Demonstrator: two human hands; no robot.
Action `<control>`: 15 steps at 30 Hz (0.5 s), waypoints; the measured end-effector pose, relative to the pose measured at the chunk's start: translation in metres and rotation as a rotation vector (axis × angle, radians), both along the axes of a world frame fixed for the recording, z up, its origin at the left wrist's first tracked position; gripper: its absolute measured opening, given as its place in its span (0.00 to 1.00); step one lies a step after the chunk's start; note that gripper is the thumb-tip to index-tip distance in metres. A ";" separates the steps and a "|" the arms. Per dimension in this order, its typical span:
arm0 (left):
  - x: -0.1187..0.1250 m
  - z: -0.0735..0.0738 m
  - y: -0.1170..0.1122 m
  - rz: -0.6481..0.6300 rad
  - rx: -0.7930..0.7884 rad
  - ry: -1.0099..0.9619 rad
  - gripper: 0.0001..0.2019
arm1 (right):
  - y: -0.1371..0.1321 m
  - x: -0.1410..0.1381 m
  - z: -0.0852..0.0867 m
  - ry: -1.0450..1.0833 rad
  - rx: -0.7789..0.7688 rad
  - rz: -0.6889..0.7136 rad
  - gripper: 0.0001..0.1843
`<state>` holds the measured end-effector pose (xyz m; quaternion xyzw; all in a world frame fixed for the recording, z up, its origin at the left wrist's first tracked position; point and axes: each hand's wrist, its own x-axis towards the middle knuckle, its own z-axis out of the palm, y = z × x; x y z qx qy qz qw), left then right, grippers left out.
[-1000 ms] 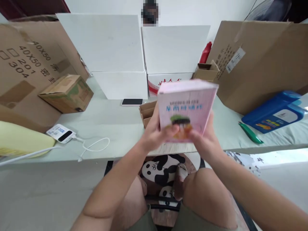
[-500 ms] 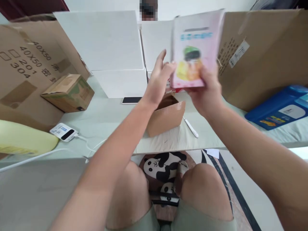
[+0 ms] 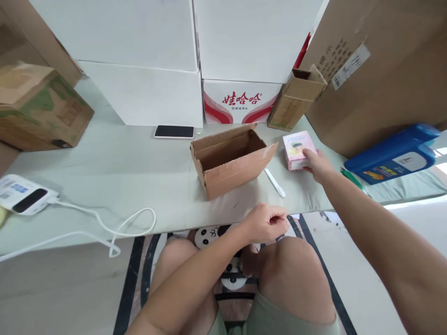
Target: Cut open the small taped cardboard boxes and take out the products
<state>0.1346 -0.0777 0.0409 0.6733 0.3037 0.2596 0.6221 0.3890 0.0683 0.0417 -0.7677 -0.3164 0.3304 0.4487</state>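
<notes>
The person's right hand is grasping a pink box at its near right corner, with fingers over the top face and others at the side. The box lies flat on the pale green cloth of the table, to the right of an open brown carton and apart from it.

The left hand is in front of the table edge, above the person's knee. Its fingers are curled into a loose fist; whether something small is inside, one cannot tell.

Between the carton and the pink box lies a slim white tool, its far end just beside the carton. Behind the pink box, a narrow brown box stands upright with its top open, next to a white box with red print. To the right, a blue bottle is leaning beside a green tool, which is partly hidden by the forearm. A phone lies behind the carton, toward the left.
</notes>
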 end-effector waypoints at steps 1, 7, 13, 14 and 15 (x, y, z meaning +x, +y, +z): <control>0.001 -0.010 0.000 -0.026 -0.007 0.035 0.15 | 0.008 0.000 -0.001 -0.053 -0.014 -0.018 0.13; -0.008 -0.042 0.009 -0.127 0.090 0.091 0.17 | 0.050 -0.001 -0.012 -0.169 -0.124 -0.091 0.22; -0.030 -0.050 0.022 -0.163 -0.069 0.179 0.18 | 0.106 0.001 -0.023 -0.182 -0.064 0.032 0.22; -0.034 -0.051 0.024 -0.166 -0.103 0.193 0.18 | 0.114 0.002 -0.023 -0.205 -0.024 0.098 0.22; -0.036 -0.051 0.026 -0.160 -0.136 0.199 0.18 | 0.123 0.003 -0.023 -0.235 0.026 0.174 0.22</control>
